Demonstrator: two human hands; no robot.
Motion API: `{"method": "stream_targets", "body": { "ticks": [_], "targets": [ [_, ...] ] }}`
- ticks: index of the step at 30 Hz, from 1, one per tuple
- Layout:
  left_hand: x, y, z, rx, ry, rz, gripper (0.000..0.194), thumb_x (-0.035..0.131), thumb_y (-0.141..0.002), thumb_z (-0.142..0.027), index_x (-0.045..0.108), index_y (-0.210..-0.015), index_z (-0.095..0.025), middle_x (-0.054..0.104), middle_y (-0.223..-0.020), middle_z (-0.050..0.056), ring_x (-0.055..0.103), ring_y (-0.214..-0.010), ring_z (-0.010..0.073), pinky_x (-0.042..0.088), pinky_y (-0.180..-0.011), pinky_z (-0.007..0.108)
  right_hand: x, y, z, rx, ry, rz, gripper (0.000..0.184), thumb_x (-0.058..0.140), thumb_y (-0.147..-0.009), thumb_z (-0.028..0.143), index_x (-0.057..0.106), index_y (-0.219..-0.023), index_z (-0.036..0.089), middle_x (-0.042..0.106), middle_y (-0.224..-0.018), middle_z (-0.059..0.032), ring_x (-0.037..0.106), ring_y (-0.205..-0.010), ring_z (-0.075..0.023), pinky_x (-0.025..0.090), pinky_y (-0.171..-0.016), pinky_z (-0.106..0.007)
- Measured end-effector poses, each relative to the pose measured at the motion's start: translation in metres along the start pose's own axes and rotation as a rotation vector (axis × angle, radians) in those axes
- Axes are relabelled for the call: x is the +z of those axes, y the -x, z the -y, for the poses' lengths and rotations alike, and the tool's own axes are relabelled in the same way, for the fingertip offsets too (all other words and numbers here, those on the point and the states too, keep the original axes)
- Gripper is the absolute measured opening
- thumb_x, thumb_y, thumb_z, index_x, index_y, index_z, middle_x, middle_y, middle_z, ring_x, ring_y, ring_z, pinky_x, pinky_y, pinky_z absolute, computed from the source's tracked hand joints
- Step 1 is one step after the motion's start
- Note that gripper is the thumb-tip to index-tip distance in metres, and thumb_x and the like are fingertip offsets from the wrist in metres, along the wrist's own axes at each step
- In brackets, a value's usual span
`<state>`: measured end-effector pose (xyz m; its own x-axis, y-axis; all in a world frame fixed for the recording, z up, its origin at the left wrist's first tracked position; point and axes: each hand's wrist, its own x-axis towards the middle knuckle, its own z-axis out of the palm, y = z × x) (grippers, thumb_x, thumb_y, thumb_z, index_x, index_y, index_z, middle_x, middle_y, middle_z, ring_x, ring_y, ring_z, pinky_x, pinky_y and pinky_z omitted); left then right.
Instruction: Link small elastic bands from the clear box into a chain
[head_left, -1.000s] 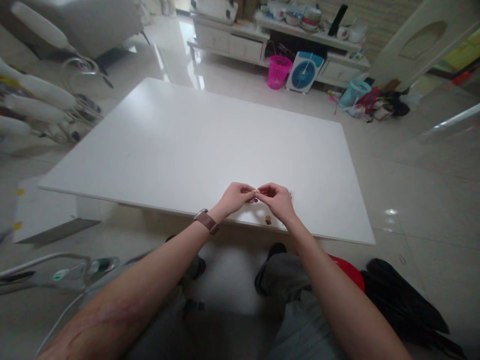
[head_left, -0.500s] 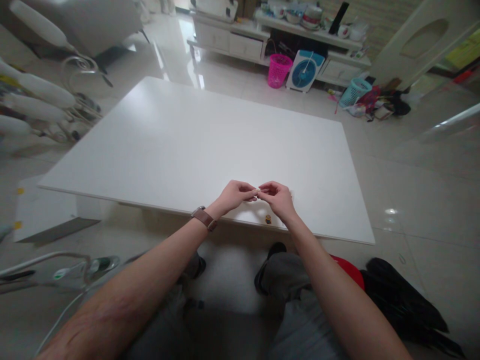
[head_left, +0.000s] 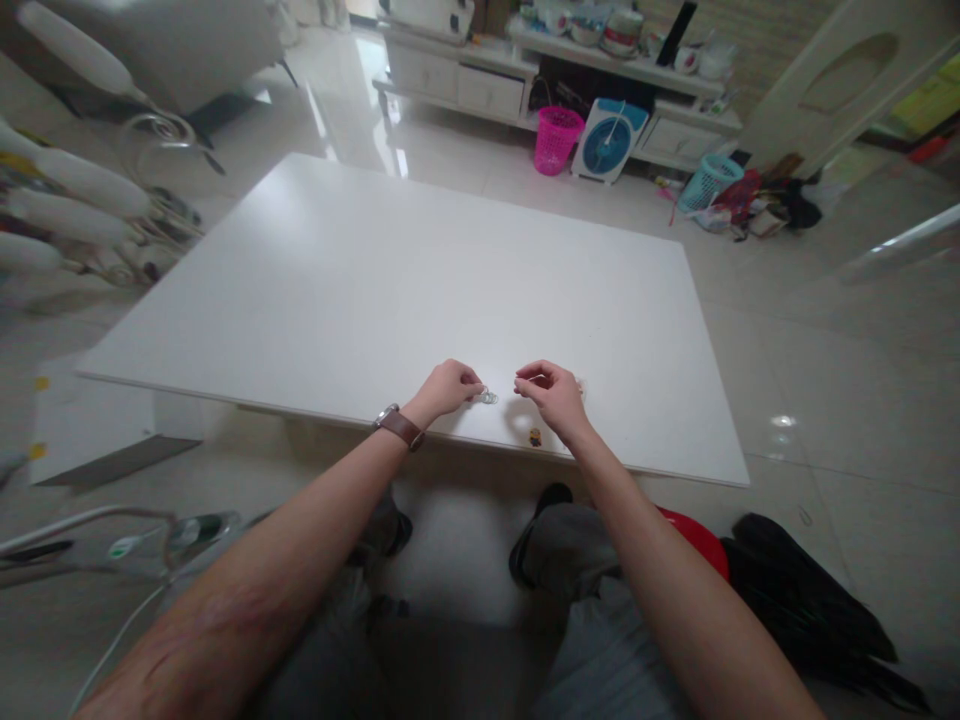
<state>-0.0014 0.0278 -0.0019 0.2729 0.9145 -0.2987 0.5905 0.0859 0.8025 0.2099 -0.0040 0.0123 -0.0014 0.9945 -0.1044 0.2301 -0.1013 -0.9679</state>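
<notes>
Near the front edge of the white table (head_left: 405, 270), my left hand (head_left: 448, 387) is closed in a pinch, its fingertips on some small silvery metal rings (head_left: 490, 397). A little to the right, my right hand (head_left: 551, 392) hovers over the tabletop with thumb and forefinger pressed together. Whatever sits between those fingertips is pale and too small to make out. A tiny yellow and dark blue cartoon figure (head_left: 535, 437) lies below my right hand, close to the edge. Partly behind the right hand shows a small clear and reddish item (head_left: 582, 387), its kind unclear.
Beyond the table stand a pink basket (head_left: 557, 140), a blue and white fan (head_left: 608, 140) and a low white cabinet (head_left: 491, 90). White-backed chairs (head_left: 97, 180) are at the left. A black bag (head_left: 810, 600) and something red (head_left: 694, 540) lie right of my legs.
My hands were together at the fingertips and have parted. The left moved left and down to the rings, which now show; the right hand stayed nearly in place.
</notes>
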Motion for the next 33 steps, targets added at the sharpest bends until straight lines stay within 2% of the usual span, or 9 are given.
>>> {"method": "stream_targets", "body": {
  "ticks": [7,13,18,24,27,30,33],
  "targets": [
    [0.007,0.000,0.000,-0.006,-0.007,-0.021,0.010,0.074,-0.078,-0.022,0.077,-0.071,-0.015,0.072,-0.061,0.005,0.058,-0.056,0.0146,0.040,-0.060,0.027,0.000,0.001,0.002,-0.010,0.022,0.011,0.018,0.072,-0.072,0.035,0.069,-0.082,0.020,0.071,-0.074,-0.0017,0.070,-0.072,-0.0195,0.052,-0.070,-0.032],
    [0.009,0.000,0.005,-0.006,0.014,0.000,0.014,0.079,-0.075,-0.027,0.073,-0.069,-0.016,0.070,-0.060,0.004,0.057,-0.056,0.0141,0.038,-0.058,0.026,0.000,0.002,0.001,-0.015,0.018,0.021,0.018,0.070,-0.072,0.034,0.069,-0.083,0.020,0.071,-0.077,-0.0018,0.071,-0.073,-0.0195,0.052,-0.070,-0.032],
    [0.016,-0.001,0.010,0.020,-0.073,-0.068,0.014,0.078,-0.076,-0.029,0.073,-0.073,-0.016,0.071,-0.068,0.005,0.059,-0.063,0.0149,0.039,-0.059,0.026,0.001,0.002,0.001,-0.007,0.009,0.029,0.017,0.070,-0.073,0.033,0.069,-0.083,0.020,0.071,-0.077,-0.0012,0.071,-0.073,-0.0194,0.052,-0.071,-0.031],
    [0.018,-0.002,0.008,0.041,-0.191,-0.132,0.014,0.076,-0.078,-0.026,0.076,-0.086,-0.014,0.073,-0.082,0.008,0.061,-0.074,0.0178,0.045,-0.070,0.028,0.001,0.002,0.000,-0.010,0.014,0.039,0.017,0.069,-0.074,0.035,0.069,-0.083,0.021,0.070,-0.076,-0.0011,0.072,-0.073,-0.0197,0.053,-0.069,-0.031],
    [0.016,-0.001,0.005,0.064,-0.239,-0.139,0.018,0.067,-0.084,-0.023,0.076,-0.097,-0.013,0.071,-0.088,0.010,0.061,-0.078,0.0185,0.048,-0.076,0.029,0.002,0.002,0.001,-0.012,0.014,0.038,0.017,0.069,-0.073,0.035,0.068,-0.082,0.021,0.070,-0.077,-0.0012,0.071,-0.072,-0.0196,0.053,-0.069,-0.031],
    [0.015,0.000,0.005,0.122,-0.256,-0.111,0.025,0.062,-0.086,-0.021,0.076,-0.105,-0.013,0.068,-0.098,0.012,0.061,-0.084,0.0200,0.049,-0.083,0.032,0.000,0.001,0.005,-0.024,0.040,0.026,0.016,0.068,-0.074,0.035,0.068,-0.081,0.021,0.070,-0.076,-0.0017,0.070,-0.071,-0.0196,0.051,-0.066,-0.031],
    [0.018,0.002,0.010,0.227,-0.331,-0.072,0.033,0.067,-0.079,-0.017,0.075,-0.111,-0.017,0.064,-0.106,0.012,0.059,-0.097,0.0244,0.049,-0.093,0.036,-0.013,-0.002,0.011,-0.057,0.120,-0.033,0.016,0.067,-0.075,0.034,0.070,-0.083,0.020,0.070,-0.074,-0.0022,0.068,-0.070,-0.0196,0.050,-0.064,-0.030]
  ]
}}
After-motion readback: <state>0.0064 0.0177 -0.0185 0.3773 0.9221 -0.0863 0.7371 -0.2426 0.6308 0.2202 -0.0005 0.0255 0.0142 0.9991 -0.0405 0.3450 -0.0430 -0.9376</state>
